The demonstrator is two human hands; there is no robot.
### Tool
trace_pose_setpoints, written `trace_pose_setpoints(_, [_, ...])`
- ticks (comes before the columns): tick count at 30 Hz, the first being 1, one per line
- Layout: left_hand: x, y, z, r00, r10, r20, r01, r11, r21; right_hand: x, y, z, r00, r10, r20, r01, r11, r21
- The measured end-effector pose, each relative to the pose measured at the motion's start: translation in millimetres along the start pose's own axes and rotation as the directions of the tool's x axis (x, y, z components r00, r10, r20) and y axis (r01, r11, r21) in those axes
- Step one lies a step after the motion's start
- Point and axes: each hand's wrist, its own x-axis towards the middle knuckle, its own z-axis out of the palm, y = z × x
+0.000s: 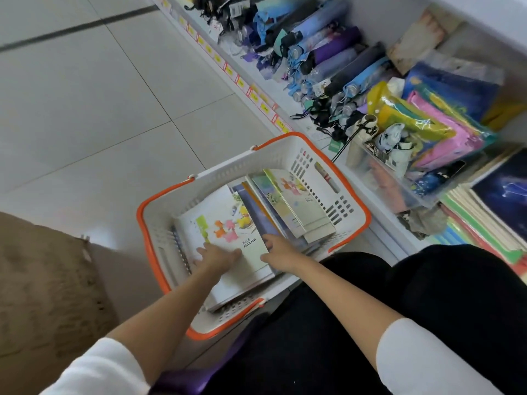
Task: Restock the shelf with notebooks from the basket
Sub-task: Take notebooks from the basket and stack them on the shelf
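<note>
A white basket with an orange rim [159, 223] stands on the floor beside the low shelf [379, 220]. Inside lie several notebooks: a pale stack with an "ENGLISH" cover [225, 223] at the near left, dark blue ones [258, 212] in the middle, more pale ones [296, 203] at the right. My left hand [218, 256] lies flat on the ENGLISH cover, fingers spread over its left part. My right hand [281, 248] grips the right edge of that same stack, fingers tucked beside it. Notebooks are stacked on the shelf at the far right [484, 223].
Folded umbrellas [328, 61] fill the shelf farther along. A clear bin [405, 178] with colourful packets [439, 129] stands on the shelf next to the basket. A brown cardboard box [45, 280] sits at my left. My dark-clothed knees [427, 295] are close to the basket.
</note>
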Motion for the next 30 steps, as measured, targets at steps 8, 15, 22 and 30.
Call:
trace_pose_setpoints(8, [5,24,5,0.990,0.059,-0.125,-0.095,0.947,-0.306,-18,-12,-25,0.994,-0.076,-0.073,0.072,0.996,-0.058])
trace_pose_setpoints(15, [12,23,-5,0.990,-0.081,-0.112,0.058,0.979,-0.196,-11,-10,-36,0.972,-0.093,-0.217,0.093,0.996,-0.010])
trace_pose_setpoints(22, [16,15,-26,0.994,0.060,0.091,0.004,0.811,-0.585,17,7,-75,0.878,0.109,-0.465,0.015,0.967,0.253])
trace_pose_setpoints(30, [3,43,-36,0.953,0.224,0.203,-0.012,0.700,-0.714,31,31,-78,0.952,0.217,-0.214,-0.226,0.974,-0.018])
